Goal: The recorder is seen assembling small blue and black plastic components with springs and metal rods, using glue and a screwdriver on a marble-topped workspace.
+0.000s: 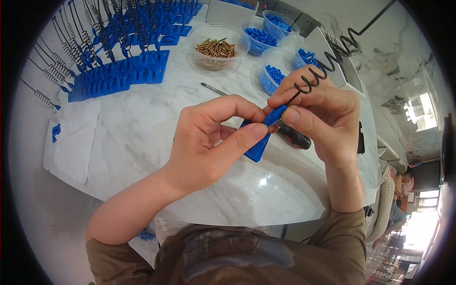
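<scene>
Left hand (216, 137): yours, bare; thumb and forefinger pinched on a blue piece (257, 151) at about its middle, other fingers curled.

Right hand (323, 109): yours, bare; thumb and forefinger closed about the narrow upper end of the same piece, where the wire enters.

Blue piece: one, plastic; held tilted between your two hands, above the table (142, 142), its broad flat end toward you.

Coiled wire (353, 38): one, black; lower end in the blue piece, coils passing over your right hand and rising to the upper right.

Screwdriver (298, 137): one, partly hidden behind your hands; dark handle with red showing beneath your right hand, thin shaft coming out beyond your left knuckles.

Tub (213, 68): one, clear, round, holding brass-coloured screws (217, 48); beyond your left hand.

Small blue parts (260, 35): several clear tubs of them, beyond your right hand.

Blue stands (102, 85): many, in rows at your far left, black coiled wires standing up from them.

Paper (76, 152): white, at the table's left edge; a small blue clip-like part (56, 132) lying on it.
</scene>
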A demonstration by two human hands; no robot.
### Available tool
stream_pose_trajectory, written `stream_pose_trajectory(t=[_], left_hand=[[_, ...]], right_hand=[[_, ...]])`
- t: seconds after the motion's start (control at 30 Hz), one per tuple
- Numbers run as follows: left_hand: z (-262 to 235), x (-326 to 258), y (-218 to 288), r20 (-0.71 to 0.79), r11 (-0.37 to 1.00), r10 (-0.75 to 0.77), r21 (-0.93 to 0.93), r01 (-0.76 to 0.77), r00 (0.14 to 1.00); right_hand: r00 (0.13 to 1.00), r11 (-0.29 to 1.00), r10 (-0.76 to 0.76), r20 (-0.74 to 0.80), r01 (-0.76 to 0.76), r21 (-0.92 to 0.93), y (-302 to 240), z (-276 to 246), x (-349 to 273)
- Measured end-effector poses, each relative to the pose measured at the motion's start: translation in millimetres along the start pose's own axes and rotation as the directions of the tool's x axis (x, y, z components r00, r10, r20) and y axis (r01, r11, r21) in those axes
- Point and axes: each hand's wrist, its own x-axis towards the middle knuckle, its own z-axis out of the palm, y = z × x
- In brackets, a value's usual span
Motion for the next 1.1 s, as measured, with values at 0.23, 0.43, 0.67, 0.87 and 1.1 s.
stream_pose_trajectory(t=[0.23, 0.43, 0.67, 0.87, 1.1], left_hand=[[0.2, -0.3, -0.3, 0.002, 1.000, -0.006, 0.011, 0.006, 1.000], [-1.2, 1.4, -0.4, 0.011, 1.000, 0.010, 0.015, -0.010, 1.000], [-0.7, 1.4, -1.5, 0.014, 1.000, 0.011, 0.003, -0.011, 1.000], [-1.2, 0.1, -0.5, 0.000, 1.000, -0.007, 0.026, 0.007, 1.000], [-1.6, 0.8, -1.7, 0.001, 1.000, 0.005, 0.031, -0.005, 1.000]], right_hand=[[1.000, 1.000, -0.011, -0.002, 0.011, -0.020, -0.7, -0.5, -0.7], [1.000, 1.000, -0.014, -0.009, 0.014, 0.008, 2.7, 0.1, 0.9], [1.000, 1.000, -0.003, -0.007, 0.003, 0.003, 1.6, -0.6, 0.1], [1.000, 1.000, -0.021, -0.003, 0.021, 0.001, 3.5, 0.1, 0.0], [1.000, 0.998, 0.013, 0.007, -0.013, 0.053, 6.4, -0.5, -0.2]])
